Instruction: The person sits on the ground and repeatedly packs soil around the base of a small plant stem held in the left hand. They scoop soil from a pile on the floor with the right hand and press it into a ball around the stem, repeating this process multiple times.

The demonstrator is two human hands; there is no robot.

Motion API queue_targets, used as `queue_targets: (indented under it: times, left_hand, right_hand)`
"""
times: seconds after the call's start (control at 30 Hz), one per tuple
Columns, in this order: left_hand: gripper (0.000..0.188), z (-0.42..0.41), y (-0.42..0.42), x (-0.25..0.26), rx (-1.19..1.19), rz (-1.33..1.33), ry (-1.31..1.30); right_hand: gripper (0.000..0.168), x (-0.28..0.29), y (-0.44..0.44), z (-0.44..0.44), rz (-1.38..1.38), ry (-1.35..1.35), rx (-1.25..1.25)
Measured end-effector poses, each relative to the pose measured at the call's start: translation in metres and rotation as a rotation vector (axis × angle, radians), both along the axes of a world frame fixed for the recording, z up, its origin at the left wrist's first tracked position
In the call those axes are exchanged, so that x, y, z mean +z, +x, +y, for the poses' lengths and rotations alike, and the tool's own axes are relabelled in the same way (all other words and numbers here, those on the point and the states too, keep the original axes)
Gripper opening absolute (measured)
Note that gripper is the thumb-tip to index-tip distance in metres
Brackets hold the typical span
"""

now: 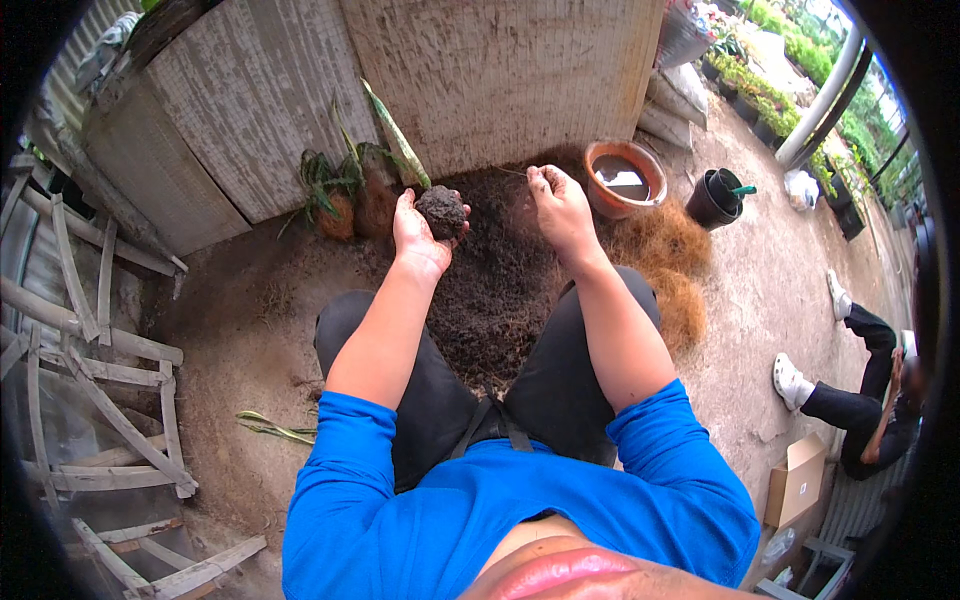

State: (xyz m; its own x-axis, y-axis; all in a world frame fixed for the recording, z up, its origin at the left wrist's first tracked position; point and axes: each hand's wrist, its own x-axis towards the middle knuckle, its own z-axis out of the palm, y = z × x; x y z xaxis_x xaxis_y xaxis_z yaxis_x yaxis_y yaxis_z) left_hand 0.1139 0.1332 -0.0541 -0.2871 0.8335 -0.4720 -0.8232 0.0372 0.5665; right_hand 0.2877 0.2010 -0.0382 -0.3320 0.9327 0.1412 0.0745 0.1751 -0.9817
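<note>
My left hand (418,238) is palm up and cups a round ball of dark soil (441,212). From the ball a pale-edged snake plant leaf (397,136) rises, leaning toward the wall panel. My right hand (556,206) is raised to the right, apart from the ball, its soiled fingertips pinched on a thin strand (511,172) that points left. Beneath both hands spreads a heap of dark loose soil (499,277). Beside my left hand stand two fibre-wrapped plant balls (335,216), one partly behind the other, with green leaves (328,178) above them.
A clay-coloured pot of murky water (656,184) stands right of the soil. Near it lie brown coconut fibre (664,247) and nested black pots (716,199). Wooden frames (112,360) line the left. At right are a seated person (862,397) and a cardboard box (795,480).
</note>
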Motion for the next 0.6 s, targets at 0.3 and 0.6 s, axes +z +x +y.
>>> queue_targets:
  times: [0.3, 0.6]
  left_hand:
    - [0.049, 0.000, 0.002, 0.001, -0.017, 0.010, -0.005]
    - [0.043, -0.001, 0.008, 0.001, -0.049, 0.061, 0.001]
  right_hand:
    - [0.030, -0.011, -0.005, -0.003, -0.119, 0.220, -0.032]
    - [0.031, -0.003, -0.004, -0.004, -0.124, 0.185, 0.055]
